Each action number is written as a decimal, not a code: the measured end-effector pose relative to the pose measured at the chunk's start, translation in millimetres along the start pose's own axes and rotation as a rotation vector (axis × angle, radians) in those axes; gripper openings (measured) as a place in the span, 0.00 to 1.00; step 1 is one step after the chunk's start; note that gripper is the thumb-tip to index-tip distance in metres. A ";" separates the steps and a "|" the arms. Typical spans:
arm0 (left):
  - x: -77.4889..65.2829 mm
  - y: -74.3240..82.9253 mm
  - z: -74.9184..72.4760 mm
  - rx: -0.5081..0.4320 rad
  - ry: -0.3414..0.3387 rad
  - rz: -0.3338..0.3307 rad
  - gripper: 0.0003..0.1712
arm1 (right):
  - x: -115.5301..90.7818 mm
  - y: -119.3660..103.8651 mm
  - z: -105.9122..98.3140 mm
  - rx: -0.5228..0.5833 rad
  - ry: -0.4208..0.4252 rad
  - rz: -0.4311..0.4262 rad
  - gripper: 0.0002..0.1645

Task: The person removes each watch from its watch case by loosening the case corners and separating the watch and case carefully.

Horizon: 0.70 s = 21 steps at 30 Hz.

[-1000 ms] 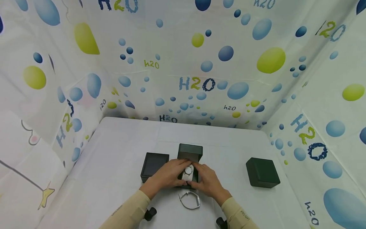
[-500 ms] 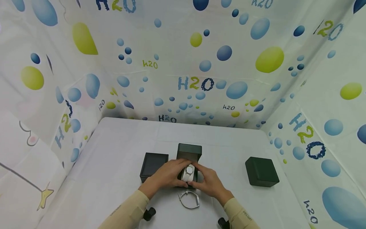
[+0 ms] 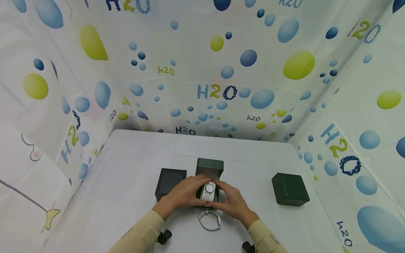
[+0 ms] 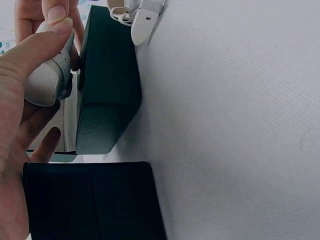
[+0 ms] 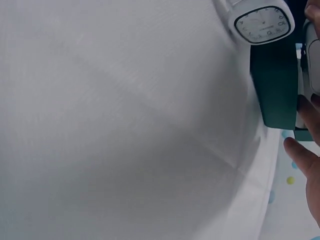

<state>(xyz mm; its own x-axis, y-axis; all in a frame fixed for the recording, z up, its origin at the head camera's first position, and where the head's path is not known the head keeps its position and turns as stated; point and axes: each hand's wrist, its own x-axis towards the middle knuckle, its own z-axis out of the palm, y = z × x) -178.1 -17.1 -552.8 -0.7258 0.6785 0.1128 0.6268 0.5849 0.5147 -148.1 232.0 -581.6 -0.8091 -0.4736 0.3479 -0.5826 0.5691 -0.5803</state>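
A watch with a pale round dial [image 3: 209,188] sits wrapped on a white cushion [image 4: 42,85] over the open dark green box [image 3: 210,168], whose lid stands up at the back. From the left side, my left hand [image 3: 186,192] holds the cushion, thumb at its near end and fingers curved along the far side. My right hand [image 3: 232,200] grips it from the right, and both thumbs meet in front. A second watch [image 5: 262,25], white-strapped with a squarish numbered dial, lies on the table right before the box.
To the left, partly behind my left hand, stands a black box [image 3: 170,181]. A closed dark green box [image 3: 290,189] is farther right on the white-covered table [image 3: 142,151]. A white curtain [image 3: 190,45] with bubble prints surrounds the table's back and sides.
The cushion with its watch shifts and turns very slightly between my fingers. Both hands otherwise stay in place over the open box.
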 end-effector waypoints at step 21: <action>-1.4 0.2 -2.9 -0.064 0.001 0.020 0.47 | 2.7 -4.2 1.0 0.161 -0.080 0.081 0.50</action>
<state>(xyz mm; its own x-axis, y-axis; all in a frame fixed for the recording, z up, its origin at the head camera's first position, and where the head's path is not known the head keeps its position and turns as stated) -177.8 -19.3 -550.4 -0.7135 0.6894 0.1249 0.6220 0.5413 0.5658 -147.8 227.7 -579.0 -0.8403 -0.4861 0.2399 -0.4912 0.4957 -0.7162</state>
